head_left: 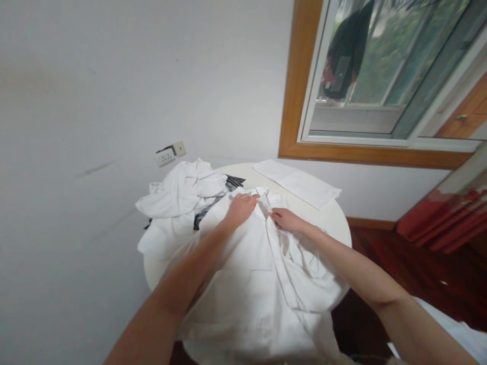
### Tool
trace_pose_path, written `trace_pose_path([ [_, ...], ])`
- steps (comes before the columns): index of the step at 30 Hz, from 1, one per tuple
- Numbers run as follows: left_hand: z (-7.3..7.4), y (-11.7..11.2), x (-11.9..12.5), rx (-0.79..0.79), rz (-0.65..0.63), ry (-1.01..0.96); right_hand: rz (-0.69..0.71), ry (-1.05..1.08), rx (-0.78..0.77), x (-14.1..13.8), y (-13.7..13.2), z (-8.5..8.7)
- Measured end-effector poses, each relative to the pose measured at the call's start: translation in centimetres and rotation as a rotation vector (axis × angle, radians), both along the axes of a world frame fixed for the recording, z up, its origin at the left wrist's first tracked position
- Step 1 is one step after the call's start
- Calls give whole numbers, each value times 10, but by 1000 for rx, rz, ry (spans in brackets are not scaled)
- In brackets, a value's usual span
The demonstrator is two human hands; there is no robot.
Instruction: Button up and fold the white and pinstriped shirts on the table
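A white button-front shirt with a chest pocket is spread over the round table, its lower part hanging off the near edge. At its collar end, my left hand has its fingers closed on the cloth left of the front opening. Just to the right, my right hand pinches the opposite front edge close to the collar. A small gap shows between the two edges there. The shirt's right side lies in loose folds under my right forearm. Fingertips of both hands are partly hidden in the fabric.
A heap of white clothes with some black striped cloth lies at the table's left. A flat folded white cloth rests at the back right of the round table. Behind are a wall socket, a wood-framed window and a red curtain.
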State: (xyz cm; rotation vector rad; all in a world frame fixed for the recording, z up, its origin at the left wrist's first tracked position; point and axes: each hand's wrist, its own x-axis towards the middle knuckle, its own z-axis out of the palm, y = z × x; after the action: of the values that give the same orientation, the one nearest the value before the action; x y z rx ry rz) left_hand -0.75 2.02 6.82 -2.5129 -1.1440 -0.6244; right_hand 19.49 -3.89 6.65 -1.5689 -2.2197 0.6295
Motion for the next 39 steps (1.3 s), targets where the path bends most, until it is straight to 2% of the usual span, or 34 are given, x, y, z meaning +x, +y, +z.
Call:
trace_pose_path([
  [3,28,22,0,78,17,63,-152,147,130,-4,21,1],
  [5,36,27,6,120,23,79,-226,168,207,-11,33,-4],
  [6,35,26,10,129,31,71,-257,158,234,-15,38,-7],
  [9,14,10,27,75,78,-34,-333,99,273,-26,46,-22],
  [13,-28,-13,35,-178,136,-211,-350,52,276,-30,46,-40],
  [15,-42,-17,29,-277,94,-267,-331,54,270,-29,46,-44],
  [17,-49,-14,20,-334,-5,-308,-324,71,260,-27,47,-46],
  [19,-53,-8,12,-373,-106,-338,-328,95,251,-26,49,-48],
  [22,-56,-1,6,-394,-179,-349,-335,128,251,-25,52,-51],
  [28,-58,-1,4,-316,-188,-359,-330,188,260,-24,56,-56],
  [39,-45,-8,5,-214,-234,-173,-327,281,220,-21,55,-55],
])
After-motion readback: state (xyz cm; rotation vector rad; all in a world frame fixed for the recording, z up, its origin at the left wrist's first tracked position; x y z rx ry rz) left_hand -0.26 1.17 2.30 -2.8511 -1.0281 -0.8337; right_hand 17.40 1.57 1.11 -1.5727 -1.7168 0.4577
